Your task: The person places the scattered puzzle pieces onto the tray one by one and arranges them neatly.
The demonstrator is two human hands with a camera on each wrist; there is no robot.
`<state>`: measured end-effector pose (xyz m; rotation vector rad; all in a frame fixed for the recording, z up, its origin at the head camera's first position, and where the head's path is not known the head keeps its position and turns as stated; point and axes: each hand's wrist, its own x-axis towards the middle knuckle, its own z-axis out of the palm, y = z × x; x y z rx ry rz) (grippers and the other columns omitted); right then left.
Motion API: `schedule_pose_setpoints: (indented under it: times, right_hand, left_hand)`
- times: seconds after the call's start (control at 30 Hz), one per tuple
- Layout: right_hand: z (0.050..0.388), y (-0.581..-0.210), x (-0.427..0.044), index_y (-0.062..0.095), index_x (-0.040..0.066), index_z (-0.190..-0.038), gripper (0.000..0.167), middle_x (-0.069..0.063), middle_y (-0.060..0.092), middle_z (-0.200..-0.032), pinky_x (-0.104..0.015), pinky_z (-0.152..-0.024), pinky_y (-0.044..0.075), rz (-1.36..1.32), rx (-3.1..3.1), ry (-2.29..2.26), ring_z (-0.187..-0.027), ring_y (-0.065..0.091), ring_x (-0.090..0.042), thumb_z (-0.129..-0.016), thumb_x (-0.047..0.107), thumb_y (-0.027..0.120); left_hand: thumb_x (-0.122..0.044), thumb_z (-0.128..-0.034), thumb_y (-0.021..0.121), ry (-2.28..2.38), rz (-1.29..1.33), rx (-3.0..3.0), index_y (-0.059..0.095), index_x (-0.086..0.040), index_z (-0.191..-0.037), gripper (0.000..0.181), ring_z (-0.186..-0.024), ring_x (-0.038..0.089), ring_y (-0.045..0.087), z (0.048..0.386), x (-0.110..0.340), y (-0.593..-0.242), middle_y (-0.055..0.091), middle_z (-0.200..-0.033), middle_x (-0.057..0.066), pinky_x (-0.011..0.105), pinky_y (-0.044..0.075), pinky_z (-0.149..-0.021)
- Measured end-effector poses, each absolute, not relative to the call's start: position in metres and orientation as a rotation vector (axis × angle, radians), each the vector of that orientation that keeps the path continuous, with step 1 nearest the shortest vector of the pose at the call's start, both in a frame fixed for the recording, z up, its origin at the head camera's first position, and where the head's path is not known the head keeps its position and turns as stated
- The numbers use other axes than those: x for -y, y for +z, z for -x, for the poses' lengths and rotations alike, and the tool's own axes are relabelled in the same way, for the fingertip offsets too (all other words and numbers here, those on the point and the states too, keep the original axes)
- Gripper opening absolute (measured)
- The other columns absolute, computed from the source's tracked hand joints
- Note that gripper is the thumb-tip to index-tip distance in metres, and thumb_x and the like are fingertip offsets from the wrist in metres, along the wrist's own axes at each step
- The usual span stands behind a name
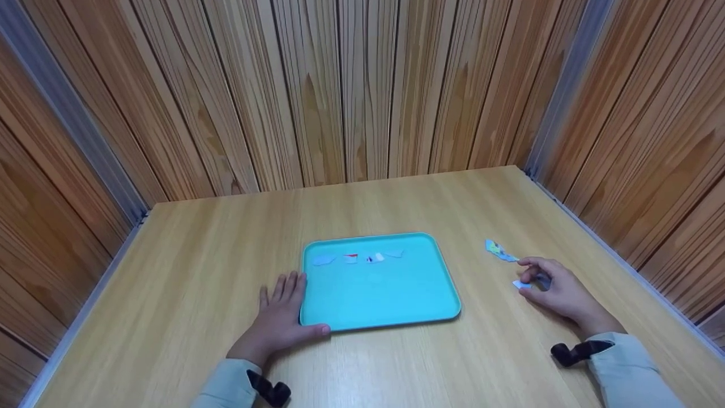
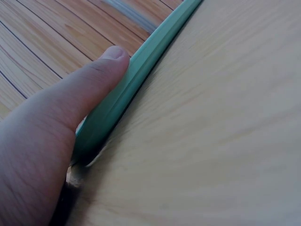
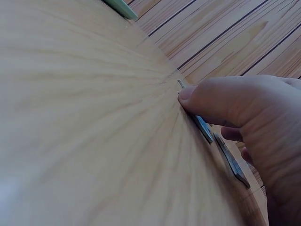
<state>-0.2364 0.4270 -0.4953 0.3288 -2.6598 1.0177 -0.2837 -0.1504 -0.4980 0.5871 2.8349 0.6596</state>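
Note:
My left hand (image 1: 280, 320) lies against the near left corner of a turquoise tray (image 1: 379, 300), fingers spread along its left side. Its thumb touches the tray's near rim, as the left wrist view also shows. Over on the right, my right hand (image 1: 561, 289) pinches a small flat light-blue picture piece (image 1: 520, 284) between thumb and curled finger, low at the tabletop. Just beyond it lies a longer blue and yellow picture piece (image 1: 498, 250), near the index finger. In the right wrist view the thumb covers part of the held piece (image 3: 203, 128); another flat piece (image 3: 231, 161) lies beside it.
Several small pieces lie in a row along the tray's far part, among them a light-blue piece (image 1: 324, 260) and a red and white piece (image 1: 351, 258). The wooden table (image 1: 226, 249) meets plank-patterned walls (image 1: 368, 90) at the back and sides.

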Motion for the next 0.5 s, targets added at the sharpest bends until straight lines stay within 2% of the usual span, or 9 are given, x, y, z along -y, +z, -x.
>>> schedule_pose_setpoints:
  times: [0.27,0.43,0.5]
  right_hand:
    - [0.240,-0.496,-0.420,0.060,0.006,-0.130,0.053,0.002,0.069,-0.096,-0.007,-0.093,0.030,-0.323,2.657,1.021,-0.099,0.062,-0.015,-0.083,0.010,0.084]
    - [0.250,-0.496,-0.413,0.060,0.001,-0.130,0.054,0.002,0.071,-0.095,-0.005,-0.093,0.035,-0.359,2.603,1.035,-0.098,0.064,-0.008,-0.081,0.000,0.083]
    - [0.253,-0.493,-0.411,0.059,0.002,-0.131,0.054,0.001,0.070,-0.096,-0.005,-0.093,0.036,-0.342,2.617,1.054,-0.099,0.063,-0.009,-0.083,0.002,0.082]
  left_hand:
    - [-0.087,-0.0750,0.057,0.660,-0.584,-2.845,0.004,-0.011,-0.163,0.128,-0.154,0.038,-0.010,0.283,0.151,-0.501,0.000,-0.170,0.014,0.067,-0.014,-0.114]
    - [-0.085,-0.0758,0.059,0.670,-0.610,-2.861,0.007,-0.009,-0.163,0.127,-0.154,0.040,-0.007,0.283,0.150,-0.499,0.002,-0.169,0.017,0.068,-0.012,-0.114]
    - [-0.085,-0.0761,0.059,0.677,-0.615,-2.860,0.007,-0.009,-0.163,0.127,-0.154,0.040,-0.006,0.283,0.150,-0.498,0.003,-0.169,0.016,0.068,-0.011,-0.114]
